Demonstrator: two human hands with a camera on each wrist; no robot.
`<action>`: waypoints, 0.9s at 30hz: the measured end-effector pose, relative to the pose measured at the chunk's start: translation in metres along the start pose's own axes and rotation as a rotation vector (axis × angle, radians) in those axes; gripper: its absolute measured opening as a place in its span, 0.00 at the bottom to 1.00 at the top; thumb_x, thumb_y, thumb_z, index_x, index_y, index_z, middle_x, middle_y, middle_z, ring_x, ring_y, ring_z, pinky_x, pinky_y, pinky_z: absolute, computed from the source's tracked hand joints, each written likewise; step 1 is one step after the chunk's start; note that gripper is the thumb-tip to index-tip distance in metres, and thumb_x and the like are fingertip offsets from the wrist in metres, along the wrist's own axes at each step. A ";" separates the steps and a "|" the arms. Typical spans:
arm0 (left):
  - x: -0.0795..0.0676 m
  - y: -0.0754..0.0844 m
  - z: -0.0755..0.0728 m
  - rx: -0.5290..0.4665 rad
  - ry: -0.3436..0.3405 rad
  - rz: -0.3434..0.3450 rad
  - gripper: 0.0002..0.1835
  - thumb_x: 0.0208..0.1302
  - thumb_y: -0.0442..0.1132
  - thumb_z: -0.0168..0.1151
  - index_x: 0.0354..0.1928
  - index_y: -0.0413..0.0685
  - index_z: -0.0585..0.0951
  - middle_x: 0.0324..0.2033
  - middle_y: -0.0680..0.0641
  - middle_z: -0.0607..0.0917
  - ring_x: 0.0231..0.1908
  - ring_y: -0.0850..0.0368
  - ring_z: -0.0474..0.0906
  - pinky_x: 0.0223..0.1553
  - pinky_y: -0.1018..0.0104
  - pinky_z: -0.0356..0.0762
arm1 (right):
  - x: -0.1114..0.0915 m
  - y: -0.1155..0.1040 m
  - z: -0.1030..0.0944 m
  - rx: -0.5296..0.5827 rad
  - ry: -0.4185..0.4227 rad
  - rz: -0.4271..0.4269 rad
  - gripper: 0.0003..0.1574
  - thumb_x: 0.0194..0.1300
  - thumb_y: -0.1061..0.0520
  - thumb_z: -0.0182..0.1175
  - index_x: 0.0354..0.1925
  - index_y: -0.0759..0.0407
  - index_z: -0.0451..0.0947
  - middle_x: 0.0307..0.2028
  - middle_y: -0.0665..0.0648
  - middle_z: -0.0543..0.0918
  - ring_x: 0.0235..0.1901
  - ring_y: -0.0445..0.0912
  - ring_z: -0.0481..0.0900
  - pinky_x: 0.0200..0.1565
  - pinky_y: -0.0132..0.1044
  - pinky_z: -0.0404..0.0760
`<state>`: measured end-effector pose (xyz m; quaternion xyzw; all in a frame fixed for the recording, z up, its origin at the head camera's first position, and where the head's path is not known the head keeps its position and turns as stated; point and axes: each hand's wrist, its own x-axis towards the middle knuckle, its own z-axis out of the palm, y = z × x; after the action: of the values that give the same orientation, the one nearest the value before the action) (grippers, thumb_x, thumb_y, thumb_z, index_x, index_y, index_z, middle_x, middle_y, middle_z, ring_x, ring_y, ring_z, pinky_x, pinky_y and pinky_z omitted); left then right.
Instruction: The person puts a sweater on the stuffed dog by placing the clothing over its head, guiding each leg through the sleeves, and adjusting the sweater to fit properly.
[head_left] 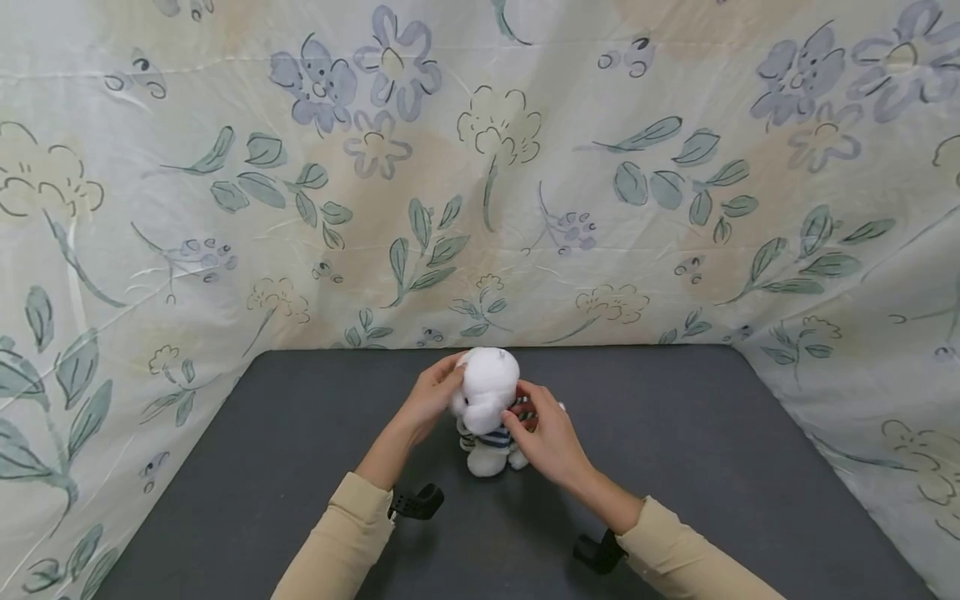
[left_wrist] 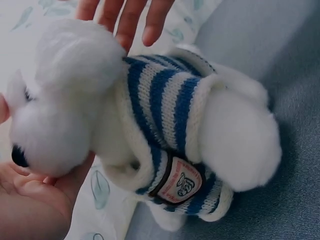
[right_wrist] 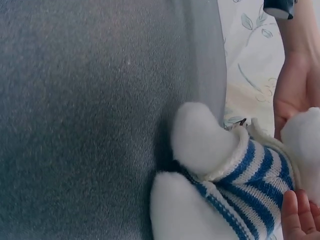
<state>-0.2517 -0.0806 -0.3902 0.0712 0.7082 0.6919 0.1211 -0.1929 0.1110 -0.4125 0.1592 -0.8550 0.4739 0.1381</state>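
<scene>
A white plush dog (head_left: 491, 379) with a black nose sits upright, wearing a blue-and-white striped knit sweater (left_wrist: 165, 105) with a badge. My left hand (head_left: 435, 392) holds the side of its head; in the left wrist view the palm lies against the snout (left_wrist: 47, 140). My right hand (head_left: 551, 437) is at the dog's other side, thumb near the snout. Its fingers (left_wrist: 127, 22) are extended and spread beside the neck in the left wrist view. Both white feet (right_wrist: 197, 137) rest low at the tabletop in the right wrist view.
The dark grey table (head_left: 337, 433) spreads out on every side of the dog. Behind and beside it hangs a floral cloth (head_left: 487, 192). A black wrist device (head_left: 418, 502) is strapped below the left sleeve, and another black device (head_left: 598, 552) sits at the right wrist.
</scene>
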 end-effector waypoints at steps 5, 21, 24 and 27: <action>-0.019 0.018 0.007 0.065 -0.007 0.018 0.26 0.68 0.40 0.50 0.67 0.47 0.62 0.62 0.39 0.68 0.60 0.47 0.67 0.54 0.52 0.69 | 0.005 0.002 -0.004 0.012 -0.025 0.000 0.30 0.62 0.55 0.59 0.62 0.59 0.65 0.47 0.57 0.72 0.42 0.45 0.75 0.39 0.34 0.79; -0.025 0.005 0.031 0.189 0.079 0.143 0.30 0.58 0.44 0.64 0.63 0.54 0.69 0.55 0.43 0.75 0.48 0.49 0.75 0.42 0.56 0.77 | 0.028 0.019 -0.028 -0.026 -0.104 -0.101 0.36 0.63 0.52 0.58 0.66 0.56 0.60 0.55 0.59 0.72 0.48 0.52 0.76 0.41 0.45 0.78; -0.019 -0.004 0.033 0.199 0.105 0.168 0.30 0.56 0.48 0.65 0.62 0.59 0.70 0.54 0.45 0.75 0.47 0.50 0.76 0.39 0.57 0.77 | 0.029 0.019 -0.031 -0.013 -0.127 -0.094 0.35 0.64 0.52 0.57 0.66 0.55 0.60 0.57 0.59 0.70 0.49 0.52 0.75 0.43 0.47 0.77; -0.017 -0.005 0.034 0.221 0.120 0.193 0.30 0.55 0.50 0.66 0.61 0.61 0.71 0.53 0.45 0.76 0.46 0.50 0.76 0.38 0.57 0.78 | 0.030 0.020 -0.034 -0.002 -0.142 -0.092 0.35 0.64 0.52 0.57 0.66 0.56 0.59 0.58 0.60 0.70 0.49 0.53 0.75 0.43 0.46 0.77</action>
<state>-0.2253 -0.0523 -0.3940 0.1103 0.7759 0.6211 0.0027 -0.2257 0.1457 -0.3991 0.2314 -0.8549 0.4536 0.0990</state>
